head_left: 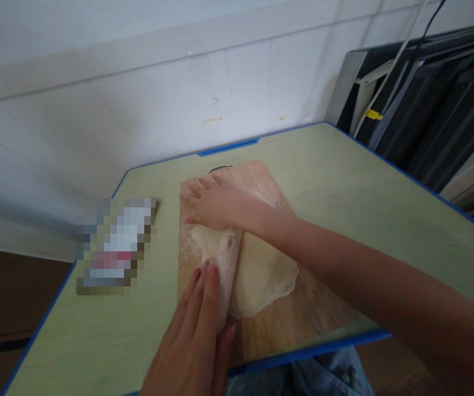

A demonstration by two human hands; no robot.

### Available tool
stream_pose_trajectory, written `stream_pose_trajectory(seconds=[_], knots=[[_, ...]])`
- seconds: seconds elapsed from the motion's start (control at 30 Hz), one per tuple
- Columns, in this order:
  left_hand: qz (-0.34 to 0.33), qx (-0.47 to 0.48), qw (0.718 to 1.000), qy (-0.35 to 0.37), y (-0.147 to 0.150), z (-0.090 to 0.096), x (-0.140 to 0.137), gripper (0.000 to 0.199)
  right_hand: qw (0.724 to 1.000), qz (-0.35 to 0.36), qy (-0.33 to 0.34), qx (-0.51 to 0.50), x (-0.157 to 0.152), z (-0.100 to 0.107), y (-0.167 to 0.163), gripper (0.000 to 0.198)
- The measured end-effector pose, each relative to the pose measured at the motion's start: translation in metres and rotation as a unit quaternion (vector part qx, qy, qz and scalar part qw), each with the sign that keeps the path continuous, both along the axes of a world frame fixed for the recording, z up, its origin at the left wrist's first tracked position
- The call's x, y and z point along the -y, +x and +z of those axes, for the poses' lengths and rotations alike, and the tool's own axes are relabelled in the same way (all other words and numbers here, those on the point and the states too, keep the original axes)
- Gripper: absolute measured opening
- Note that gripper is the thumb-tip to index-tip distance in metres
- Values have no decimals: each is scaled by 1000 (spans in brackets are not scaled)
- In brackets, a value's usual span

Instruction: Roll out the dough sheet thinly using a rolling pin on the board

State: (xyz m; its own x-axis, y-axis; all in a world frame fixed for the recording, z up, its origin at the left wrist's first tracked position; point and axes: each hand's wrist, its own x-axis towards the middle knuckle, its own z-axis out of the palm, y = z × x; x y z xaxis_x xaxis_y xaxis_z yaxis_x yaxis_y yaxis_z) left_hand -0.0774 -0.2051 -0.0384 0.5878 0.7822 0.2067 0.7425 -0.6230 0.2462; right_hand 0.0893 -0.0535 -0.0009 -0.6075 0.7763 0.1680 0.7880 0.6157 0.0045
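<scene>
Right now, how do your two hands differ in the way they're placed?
The right hand has its fingers spread; the left hand has its fingers close together.
The right hand lies toward the far end of the wooden board; the left hand is nearer the camera.
Both are bare, with their backs showing.

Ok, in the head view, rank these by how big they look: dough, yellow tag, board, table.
Largest to smallest:
1. Table
2. Board
3. Dough, partly covered, so its full extent is hidden
4. Yellow tag, though it sits farther from the camera
</scene>
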Motion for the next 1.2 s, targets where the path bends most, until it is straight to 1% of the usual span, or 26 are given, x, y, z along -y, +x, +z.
stream_pose_trajectory(seconds=[0.1,0.23,0.3,0.4,0.47,0.53,0.6,0.67,0.73,0.8,0.87,0.97,1.07,1.2], knots=[[-15,-34,999,27,2,9,-2,68,999,-21,-16,19,4,-1,8,58],[-31,-92,994,55,0,13,-8,65,999,-30,-24,31,5,-2,14,52],[-13,-115,991,73,-6,11,-14,62,998,-43,-29,20,8,-3,20,49],[18,-129,988,88,-19,10,-30,58,997,-56,-60,4,21,-4,37,48],[12,-128,988,87,-25,13,-45,57,996,-61,-58,-3,35,-5,50,49],[-8,-133,989,66,-25,22,-62,59,997,-72,-33,-7,50,-7,61,51],[-37,-136,990,25,-22,33,-80,63,996,-83,-18,-6,60,-7,69,53],[-62,-135,988,-32,-17,43,-96,64,996,-89,-26,3,65,-8,73,54],[-72,-131,986,-70,-14,49,-110,63,995,-92,-47,15,67,-8,75,55],[-68,-122,987,-74,-12,49,-122,62,994,-80,-66,22,67,-8,77,56],[-62,-109,990,-62,-12,47,-130,61,995,-71,-70,11,71,-11,77,58],[-67,-107,991,-42,-12,41,-133,59,996,-78,-29,-35,81,-17,76,61],[-57,-129,990,-29,-11,36,-127,64,995,-70,24,-72,94,-23,75,59],[-51,-141,989,-11,-13,35,-110,69,992,-82,44,-89,109,-23,70,55]])
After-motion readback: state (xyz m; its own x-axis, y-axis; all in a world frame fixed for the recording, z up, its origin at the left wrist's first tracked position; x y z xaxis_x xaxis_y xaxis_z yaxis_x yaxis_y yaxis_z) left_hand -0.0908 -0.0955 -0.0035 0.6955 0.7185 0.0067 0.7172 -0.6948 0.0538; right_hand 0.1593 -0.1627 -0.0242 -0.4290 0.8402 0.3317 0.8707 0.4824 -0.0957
